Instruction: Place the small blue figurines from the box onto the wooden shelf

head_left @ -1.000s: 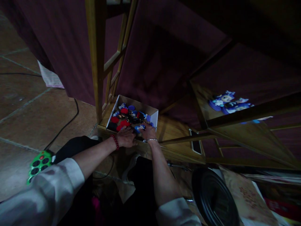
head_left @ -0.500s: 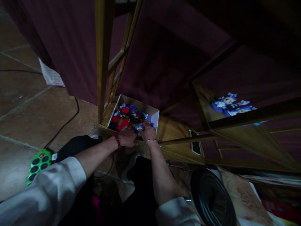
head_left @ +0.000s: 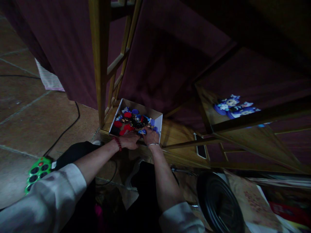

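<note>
Gripping with my right hand (head_left: 151, 137): thumb and fingers bent in on a small blue figurine (head_left: 142, 132), parted no wider than the piece between them; the exact contact of the fingertips is too dim and small for me to make out
Blue figurine: at the near side of the open box (head_left: 158, 125), within its outline as I look down, between my two hands; I cannot tell whether it touches the box floor
Left hand (head_left: 130, 141): just beside the figurine, at the near edge of the box, its back turned up to me; the fingertips are hidden, so I cannot tell whether they hold anything
Box contents: red discs (head_left: 127, 114) and purple-blue discs (head_left: 135, 111) among small figures, lying jumbled beyond my fingers
Wrists: red beads (head_left: 118, 144) on my left, a silvery bangle (head_left: 153, 144) on my right
Wooden board (head_left: 175, 131): under the box, a dark flat device (head_left: 201, 148) near its right end
Higher shelf: blue figures (head_left: 230, 102), well apart from both hands
</note>
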Tool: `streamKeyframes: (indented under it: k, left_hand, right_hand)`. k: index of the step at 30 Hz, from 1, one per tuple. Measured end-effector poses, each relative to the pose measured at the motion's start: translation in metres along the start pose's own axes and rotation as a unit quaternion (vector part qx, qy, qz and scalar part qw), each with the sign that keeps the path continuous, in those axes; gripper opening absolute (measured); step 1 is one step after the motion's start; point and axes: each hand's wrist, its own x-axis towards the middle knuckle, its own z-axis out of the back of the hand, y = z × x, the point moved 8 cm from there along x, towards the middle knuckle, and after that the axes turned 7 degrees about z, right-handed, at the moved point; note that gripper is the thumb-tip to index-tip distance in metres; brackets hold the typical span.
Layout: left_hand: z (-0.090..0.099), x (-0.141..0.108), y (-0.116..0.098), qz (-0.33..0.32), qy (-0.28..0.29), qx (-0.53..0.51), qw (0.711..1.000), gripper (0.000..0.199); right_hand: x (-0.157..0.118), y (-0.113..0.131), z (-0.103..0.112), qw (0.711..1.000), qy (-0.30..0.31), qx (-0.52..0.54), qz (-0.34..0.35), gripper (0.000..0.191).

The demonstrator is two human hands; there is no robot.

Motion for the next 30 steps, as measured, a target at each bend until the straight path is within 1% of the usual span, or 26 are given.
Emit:
streamKeyframes:
  k: [4, 5, 7, 9, 11, 14, 16, 19, 21, 23, 26, 28, 30]
  left_hand:
    - [0.003, 0.000, -0.002, 0.018, 0.062, -0.047, 0.997, 0.035]
    - [0.003, 0.000, -0.002, 0.027, 0.072, -0.060, 0.995, 0.035]
    - [0.003, 0.002, 0.001, 0.041, 0.075, -0.085, 0.993, 0.033]
    - [0.005, 0.005, 0.003, 0.047, 0.055, -0.121, 0.990, 0.032]
    - [0.006, 0.007, 0.004, 0.037, 0.034, -0.181, 0.982, 0.034]
    - [0.005, 0.008, 0.001, 0.017, 0.019, -0.278, 0.960, 0.036]
    - [0.004, 0.008, 0.001, 0.018, 0.008, -0.324, 0.946, 0.036]
    - [0.003, 0.010, 0.006, 0.056, -0.014, -0.372, 0.927, 0.035]
    - [0.002, 0.010, 0.012, 0.091, -0.030, -0.408, 0.908, 0.035]
    - [0.001, 0.011, 0.017, 0.116, -0.046, -0.460, 0.879, 0.034]
    - [0.003, 0.013, 0.022, 0.127, -0.070, -0.526, 0.838, 0.030]
    - [0.002, 0.015, 0.028, 0.142, -0.084, -0.538, 0.827, 0.028]
    - [0.000, 0.018, 0.036, 0.172, -0.098, -0.534, 0.822, 0.027]
  right_hand:
    - [0.000, 0.001, -0.001, 1.000, -0.004, 0.014, 0.016, 0.020]
    - [0.000, 0.000, -0.001, 1.000, -0.007, 0.019, 0.016, 0.020]
    - [0.001, -0.004, -0.003, 0.999, -0.009, 0.031, 0.008, 0.019]
    - [0.003, -0.009, -0.005, 0.999, -0.009, 0.048, 0.000, 0.019]
    - [0.003, -0.012, -0.006, 0.998, -0.008, 0.068, -0.006, 0.019]
    - [0.004, -0.018, -0.006, 0.996, -0.012, 0.089, -0.017, 0.018]
    - [0.003, -0.021, -0.004, 0.995, -0.020, 0.095, -0.028, 0.017]
    - [0.004, -0.025, -0.004, 0.994, -0.029, 0.105, -0.033, 0.019]
    - [0.004, -0.025, -0.005, 0.992, -0.039, 0.120, -0.024, 0.021]
    - [0.005, -0.025, -0.006, 0.989, -0.050, 0.142, -0.014, 0.022]
    - [0.006, -0.022, -0.009, 0.984, -0.052, 0.169, 0.003, 0.024]
    - [0.007, -0.022, -0.010, 0.982, -0.053, 0.184, 0.007, 0.024]
    - [0.007, -0.023, -0.010, 0.977, -0.057, 0.206, 0.002, 0.025]
